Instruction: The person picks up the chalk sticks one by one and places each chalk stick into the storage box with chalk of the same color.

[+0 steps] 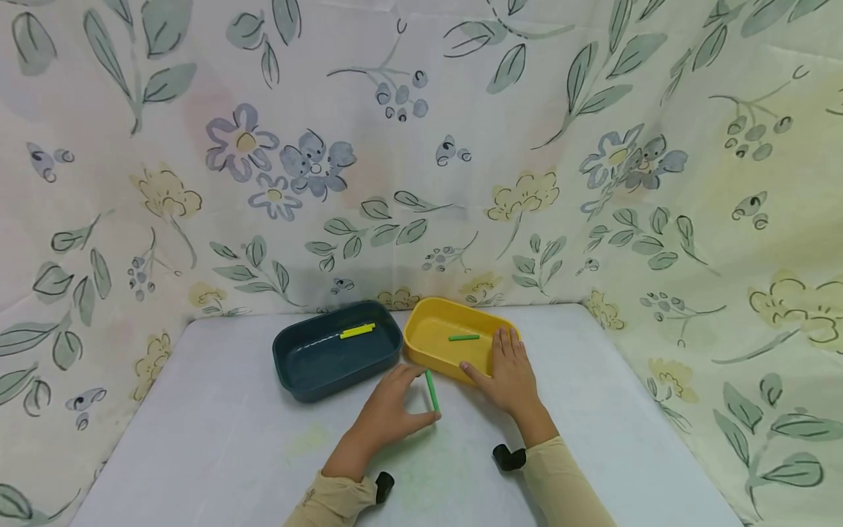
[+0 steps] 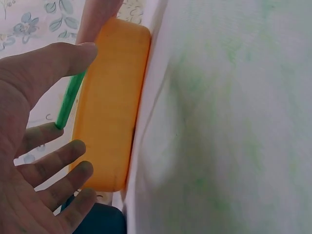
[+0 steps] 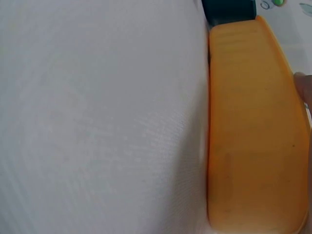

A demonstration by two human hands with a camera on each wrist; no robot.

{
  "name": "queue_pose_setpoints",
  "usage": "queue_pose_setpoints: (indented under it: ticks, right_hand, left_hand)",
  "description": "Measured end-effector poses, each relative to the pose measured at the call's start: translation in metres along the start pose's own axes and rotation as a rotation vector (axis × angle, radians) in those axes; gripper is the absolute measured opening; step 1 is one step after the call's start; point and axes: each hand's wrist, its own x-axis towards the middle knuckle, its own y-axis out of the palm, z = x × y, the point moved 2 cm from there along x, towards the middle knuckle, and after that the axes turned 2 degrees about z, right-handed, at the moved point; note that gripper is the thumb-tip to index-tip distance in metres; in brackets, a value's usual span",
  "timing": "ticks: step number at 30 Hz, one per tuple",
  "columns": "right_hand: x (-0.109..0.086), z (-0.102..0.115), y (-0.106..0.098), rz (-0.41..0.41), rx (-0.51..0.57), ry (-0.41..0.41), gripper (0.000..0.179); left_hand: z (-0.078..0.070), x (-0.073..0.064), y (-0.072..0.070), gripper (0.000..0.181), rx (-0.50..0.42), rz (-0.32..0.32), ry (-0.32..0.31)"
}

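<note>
My left hand point(image 1: 383, 415) pinches a thin green stick point(image 1: 432, 391) end to end, between thumb and forefinger, just in front of the yellow tray point(image 1: 431, 359). In the left wrist view the other fingers point(image 2: 68, 183) spread free of it. My right hand point(image 1: 512, 375) rests on the tray's right end, fingers extended along the rim and thumb at the near rim. Another green stick point(image 1: 464, 337) lies inside that tray. In the right wrist view only a little of the hand shows beside the tray's wall point(image 3: 258, 131).
A dark blue tray point(image 1: 309, 373) stands to the left, close against the yellow one, with yellow sticks point(image 1: 358, 331) in it. White cloth with faint green and yellow smudges covers the table point(image 1: 217, 424). A floral curtain point(image 1: 395, 161) hangs behind and at both sides.
</note>
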Motion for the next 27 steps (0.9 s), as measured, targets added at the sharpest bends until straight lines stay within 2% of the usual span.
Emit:
queue_pose_setpoints:
  ticks: [6, 13, 19, 27]
  right_hand:
    - [0.0, 0.0, -0.001, -0.005, 0.002, -0.002, 0.119]
    - [-0.001, 0.0, -0.002, -0.014, 0.01, -0.008, 0.118]
    - [-0.001, 0.0, -0.002, -0.022, 0.002, -0.009, 0.118]
    - [-0.001, 0.0, -0.002, -0.004, 0.004, -0.004, 0.118]
  left_hand:
    - [-0.004, 0.006, 0.0, 0.081, 0.008, -0.037, 0.005]
    - [-0.006, 0.011, 0.002, 0.08, 0.014, -0.112, -0.002]
    - [-0.006, 0.016, 0.003, 0.079, 0.043, -0.143, -0.016]
    - [-0.011, 0.023, 0.001, 0.079, 0.067, -0.21, 0.0]
